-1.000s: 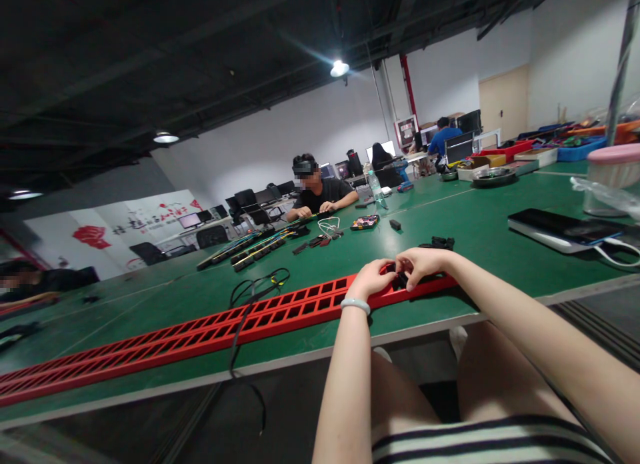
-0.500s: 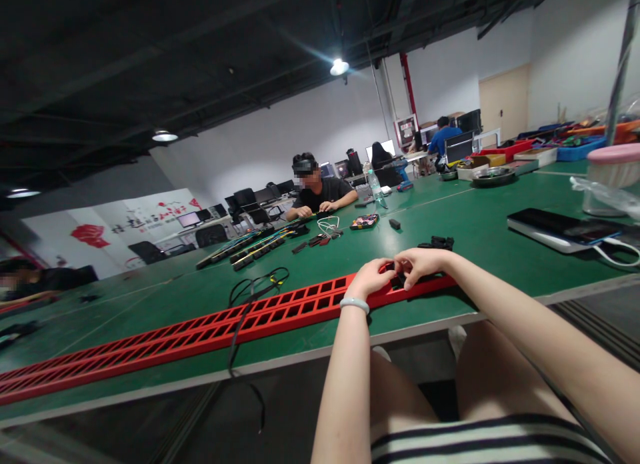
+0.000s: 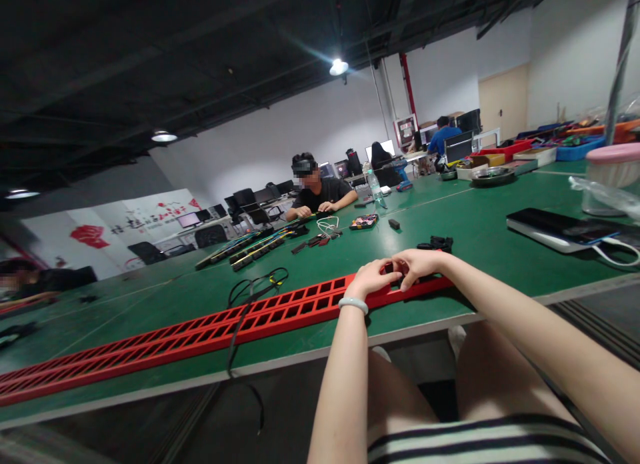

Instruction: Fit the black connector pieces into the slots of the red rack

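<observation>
A long red rack (image 3: 290,312) with two rows of rectangular slots lies along the near side of the table. My left hand (image 3: 371,277), a pale bracelet on its wrist, rests over the rack's right part with fingers bent and closed. Close against it, my right hand (image 3: 419,263) curls its fingers down into the same spot. Something small and dark shows between the fingertips, but the hands hide most of it. Just beyond the right hand sits a pile of small black parts (image 3: 436,243). A black strap (image 3: 234,344) crosses the rack and hangs off the table edge.
The green table (image 3: 465,217) carries a phone on a white block (image 3: 555,229), a lidded jar (image 3: 610,177), a bottle (image 3: 375,187) and a single black piece (image 3: 394,224). Across the table, a co-worker (image 3: 323,191) handles parts beside several long strips (image 3: 265,247). Bins (image 3: 580,147) stand far right.
My fingers have shifted slightly over the rack, and less of the dark part shows between them. The rack stays where it was.
</observation>
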The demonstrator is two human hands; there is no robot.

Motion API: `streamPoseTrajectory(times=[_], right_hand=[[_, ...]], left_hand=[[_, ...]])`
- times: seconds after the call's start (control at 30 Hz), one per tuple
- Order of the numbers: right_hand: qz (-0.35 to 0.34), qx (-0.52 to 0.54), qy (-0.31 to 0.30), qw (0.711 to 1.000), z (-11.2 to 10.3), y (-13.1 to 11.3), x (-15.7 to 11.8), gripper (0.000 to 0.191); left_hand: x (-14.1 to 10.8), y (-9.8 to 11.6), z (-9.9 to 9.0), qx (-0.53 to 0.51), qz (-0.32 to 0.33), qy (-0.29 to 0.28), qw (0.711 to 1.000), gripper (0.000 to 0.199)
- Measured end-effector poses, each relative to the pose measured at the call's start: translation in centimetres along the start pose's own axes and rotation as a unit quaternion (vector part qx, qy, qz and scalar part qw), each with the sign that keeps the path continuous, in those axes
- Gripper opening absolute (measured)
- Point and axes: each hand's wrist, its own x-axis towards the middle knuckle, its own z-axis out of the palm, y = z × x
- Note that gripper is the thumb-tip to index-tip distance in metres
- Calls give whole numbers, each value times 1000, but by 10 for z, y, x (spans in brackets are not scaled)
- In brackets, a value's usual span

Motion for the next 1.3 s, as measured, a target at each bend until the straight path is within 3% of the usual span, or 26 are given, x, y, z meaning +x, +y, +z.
streamPoseTrajectory(times=[0.43,0.63,0.7,0.77,0.83,0.9,0.93,1.0,1.13,1.3], right_hand=[[7,23,-2,1000,0,-6,1,51],[4,112,-49,992,-2,1,0,46],[12,150,-38,988,-3,5,0,44],[22,169,46,984,-7,11,1,45],[38,161,203,965,-14,20,3,47],[83,114,373,917,-22,31,5,49],[115,67,430,893,-26,37,6,48],[170,-44,478,860,-30,49,8,44],[217,-188,372,883,-28,65,11,42],[237,-226,269,906,-22,71,14,42]], left_hand=[[-2,6,-4,-6,-25,-14,1000,53],[-3,7,-5,1,-5,-13,1000,51],[-3,5,-5,4,-7,-13,1000,55],[-2,2,-5,7,-6,-11,1000,60],[-1,-1,-5,6,-2,-10,1000,64],[1,-4,-4,-3,-5,-6,1000,66],[1,-5,-3,-8,-9,-5,1000,67],[2,-5,-3,-19,-21,-7,1000,68],[5,-4,-3,-21,-52,-21,998,68],[10,-8,-4,-19,-57,-45,997,70]])
